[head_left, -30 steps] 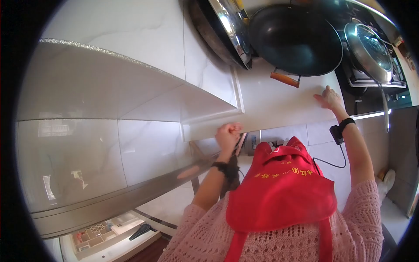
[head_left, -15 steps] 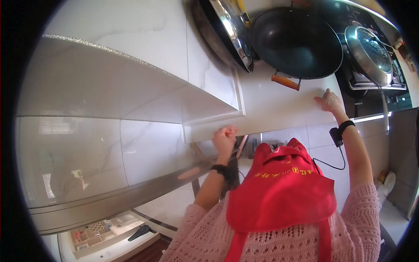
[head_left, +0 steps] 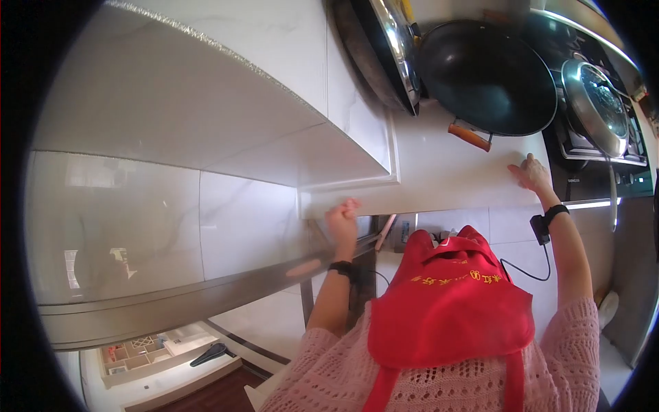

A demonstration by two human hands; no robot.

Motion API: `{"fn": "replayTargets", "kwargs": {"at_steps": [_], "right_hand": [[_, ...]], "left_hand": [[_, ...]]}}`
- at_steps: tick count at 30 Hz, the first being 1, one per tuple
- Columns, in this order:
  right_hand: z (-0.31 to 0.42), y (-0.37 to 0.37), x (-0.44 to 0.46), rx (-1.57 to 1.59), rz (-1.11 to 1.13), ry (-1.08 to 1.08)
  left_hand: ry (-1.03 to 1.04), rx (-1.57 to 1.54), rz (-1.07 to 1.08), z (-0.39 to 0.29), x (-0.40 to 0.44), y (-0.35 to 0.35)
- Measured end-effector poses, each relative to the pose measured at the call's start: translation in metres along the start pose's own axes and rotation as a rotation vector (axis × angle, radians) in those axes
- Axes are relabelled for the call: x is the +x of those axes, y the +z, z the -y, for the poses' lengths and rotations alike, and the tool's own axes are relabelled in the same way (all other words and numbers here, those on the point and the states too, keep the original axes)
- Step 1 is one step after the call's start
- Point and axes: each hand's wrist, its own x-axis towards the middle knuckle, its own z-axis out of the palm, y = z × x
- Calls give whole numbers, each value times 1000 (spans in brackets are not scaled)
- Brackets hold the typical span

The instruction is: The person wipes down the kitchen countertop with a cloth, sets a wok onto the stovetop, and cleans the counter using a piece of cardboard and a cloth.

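Note:
My left hand (head_left: 342, 220) is closed in a loose fist beside the front edge of the pale countertop (head_left: 446, 168), near the wall corner. Nothing shows between its fingers. Farther right, my right hand (head_left: 532, 176) rests on the countertop, thumb and fingers apart, holding nothing. It lies below a black wok (head_left: 491, 79) with a wooden handle (head_left: 469, 136), close to the gas stove (head_left: 573, 175). Both wrists wear black bands; a cable hangs from a small black box at the right one.
A lidded pan (head_left: 594, 106) sits on the stove, its long handle jutting over the front edge. Another large pan (head_left: 384, 58) leans against the marbled wall (head_left: 254, 226) at the back. A red apron (head_left: 453, 309) covers my front. An open doorway lies at lower left.
The camera view has turned, so the wok and stove appear farther right and lower. My left hand has moved slightly left towards the wall corner. My right hand stays on the countertop.

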Motion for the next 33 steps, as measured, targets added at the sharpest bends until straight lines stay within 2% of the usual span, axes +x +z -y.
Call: {"fn": "replayTargets", "kwargs": {"at_steps": [2,4,7,10,13,15,18,20,21,24,27,29,30,32,33], "right_hand": [[-2,4,0,30,-15,43],[-6,8,3,24,-1,28],[1,-3,2,27,71,59],[2,-6,-2,101,68,60],[-6,7,6,81,7,22],[-6,4,7,68,-2,18],[3,-6,2,96,73,68],[15,-18,0,95,163,137],[22,-23,-2,59,166,141],[-3,8,16,-36,26,8],[-12,12,18,58,63,-24],[-6,1,13,107,106,-7],[-28,27,32,9,34,-18],[-41,42,43,36,-13,-27],[-36,34,40,34,23,-18]], "left_hand": [[-177,-32,-14,1,16,-15],[-146,-26,-180,-21,23,-32],[-170,-39,-450,-14,39,-23],[-119,-174,-553,39,59,8],[-55,111,-587,29,58,14],[-105,-22,-605,39,62,25],[-133,-151,-511,51,61,23],[-98,-105,-407,48,54,19],[-64,-27,-352,22,45,6],[59,151,-283,-17,20,11],[205,230,-226,-46,-8,37],[192,20,-21,-57,-22,67],[176,-111,63,-58,-30,87],[240,-187,133,-68,-37,106],[309,-77,151,-96,-40,88]]}}
